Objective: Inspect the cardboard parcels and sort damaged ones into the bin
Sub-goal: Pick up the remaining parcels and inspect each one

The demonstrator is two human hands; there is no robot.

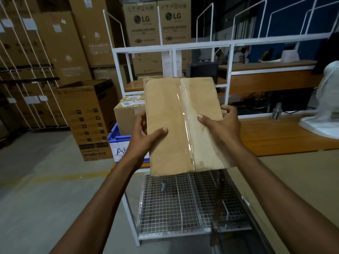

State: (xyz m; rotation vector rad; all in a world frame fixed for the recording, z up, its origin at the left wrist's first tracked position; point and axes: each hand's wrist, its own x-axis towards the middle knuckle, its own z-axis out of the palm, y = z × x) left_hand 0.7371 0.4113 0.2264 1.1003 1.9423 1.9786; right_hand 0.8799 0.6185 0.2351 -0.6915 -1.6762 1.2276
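Parcel: flat taped cardboard parcel (181, 123) held up above the wire-mesh shelf (183, 204)
Left hand (145, 136): grips parcel's left edge
Right hand (218, 123): grips parcel's right edge
Blue bin (117, 138): behind, holding boxes

The parcel (181, 123) is matt brown cardboard sealed with glossy clear tape (189, 125). Beneath it lies a shiny metal wire-mesh shelf (183, 204). The far-right bench (275, 136) is smooth wood.

you can read "lg" and "washing machine" on both tall boxes (140, 24) (174, 22) at the back. the open brown box (88, 118) on the floor, left, has "crompton" printed upside down near its bottom edge. the blue bin (117, 138) has a white label w/ handwritten letters starting "a", rest hidden by your left arm. white stickers on the small boxes (126, 110) in it are too blurry to read.
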